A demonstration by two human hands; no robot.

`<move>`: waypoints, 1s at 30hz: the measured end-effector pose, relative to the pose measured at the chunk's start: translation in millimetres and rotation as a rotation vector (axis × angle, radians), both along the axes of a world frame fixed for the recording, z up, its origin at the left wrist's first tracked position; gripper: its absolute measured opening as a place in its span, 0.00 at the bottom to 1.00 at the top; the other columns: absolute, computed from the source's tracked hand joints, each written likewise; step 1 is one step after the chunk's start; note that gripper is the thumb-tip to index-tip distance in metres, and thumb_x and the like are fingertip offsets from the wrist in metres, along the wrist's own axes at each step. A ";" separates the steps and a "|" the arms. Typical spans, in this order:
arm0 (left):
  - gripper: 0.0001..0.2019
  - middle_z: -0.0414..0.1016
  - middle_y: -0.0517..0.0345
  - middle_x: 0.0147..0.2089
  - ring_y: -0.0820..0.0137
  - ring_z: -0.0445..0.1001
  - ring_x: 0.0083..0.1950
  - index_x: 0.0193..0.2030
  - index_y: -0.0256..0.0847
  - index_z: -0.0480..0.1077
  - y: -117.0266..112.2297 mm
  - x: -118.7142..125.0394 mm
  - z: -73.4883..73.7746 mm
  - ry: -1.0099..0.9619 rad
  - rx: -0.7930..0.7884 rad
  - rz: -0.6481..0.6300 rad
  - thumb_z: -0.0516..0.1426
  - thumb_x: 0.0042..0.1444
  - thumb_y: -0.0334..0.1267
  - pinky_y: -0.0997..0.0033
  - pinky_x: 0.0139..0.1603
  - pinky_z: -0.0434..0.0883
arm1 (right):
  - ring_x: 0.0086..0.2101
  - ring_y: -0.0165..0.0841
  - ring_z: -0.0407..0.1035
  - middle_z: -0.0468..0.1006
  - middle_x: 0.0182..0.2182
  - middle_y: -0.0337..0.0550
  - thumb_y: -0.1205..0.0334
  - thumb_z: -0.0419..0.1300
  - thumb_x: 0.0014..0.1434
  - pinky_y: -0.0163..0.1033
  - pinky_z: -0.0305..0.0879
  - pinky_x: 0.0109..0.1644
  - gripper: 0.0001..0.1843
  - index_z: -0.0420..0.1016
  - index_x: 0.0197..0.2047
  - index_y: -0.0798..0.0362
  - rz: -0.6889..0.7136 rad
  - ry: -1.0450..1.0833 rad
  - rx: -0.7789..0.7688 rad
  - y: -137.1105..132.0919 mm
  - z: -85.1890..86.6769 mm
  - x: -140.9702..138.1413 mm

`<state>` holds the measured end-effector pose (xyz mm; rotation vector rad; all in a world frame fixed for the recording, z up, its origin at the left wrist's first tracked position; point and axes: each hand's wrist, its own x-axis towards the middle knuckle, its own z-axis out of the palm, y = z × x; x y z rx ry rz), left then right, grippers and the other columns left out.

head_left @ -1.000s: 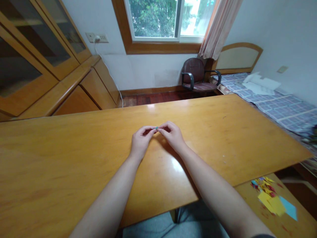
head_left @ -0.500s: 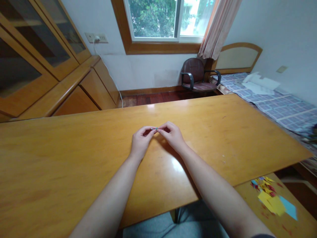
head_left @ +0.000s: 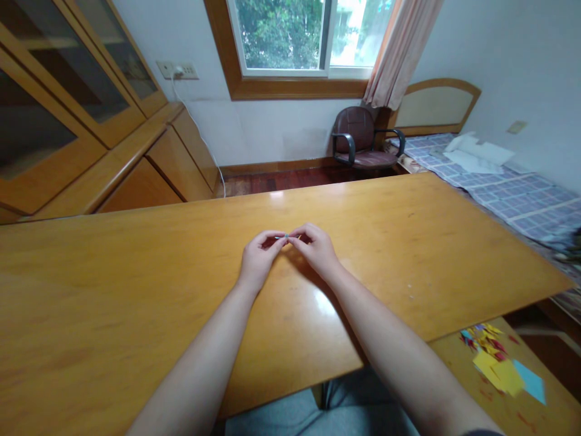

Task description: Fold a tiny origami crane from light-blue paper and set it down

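Over the middle of the long wooden table (head_left: 136, 284), my left hand (head_left: 258, 258) and my right hand (head_left: 316, 248) meet fingertip to fingertip. Both are curled into a pinch on a tiny teal piece (head_left: 285, 237), of which only a sliver shows between the fingers. It is too small to say what it is. Both wrists rest low over the tabletop, forearms reaching in from the bottom edge.
Coloured paper scraps (head_left: 499, 363) lie on a lower surface at the bottom right. Wooden cabinets (head_left: 68, 133) line the left wall. A dark office chair (head_left: 358, 142) stands under the window, and a bed (head_left: 512, 188) runs along the right side.
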<state>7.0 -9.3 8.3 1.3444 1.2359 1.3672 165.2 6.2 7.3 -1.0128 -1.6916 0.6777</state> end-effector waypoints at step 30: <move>0.12 0.79 0.55 0.35 0.69 0.78 0.38 0.34 0.38 0.74 4.9 -3.8 -7.6 -0.183 -0.012 -0.049 0.67 0.46 0.42 0.66 0.47 0.74 | 0.31 0.31 0.69 0.76 0.31 0.41 0.61 0.62 0.58 0.36 0.67 0.37 0.04 0.77 0.33 0.51 0.008 0.033 0.018 -5.5 6.2 -2.0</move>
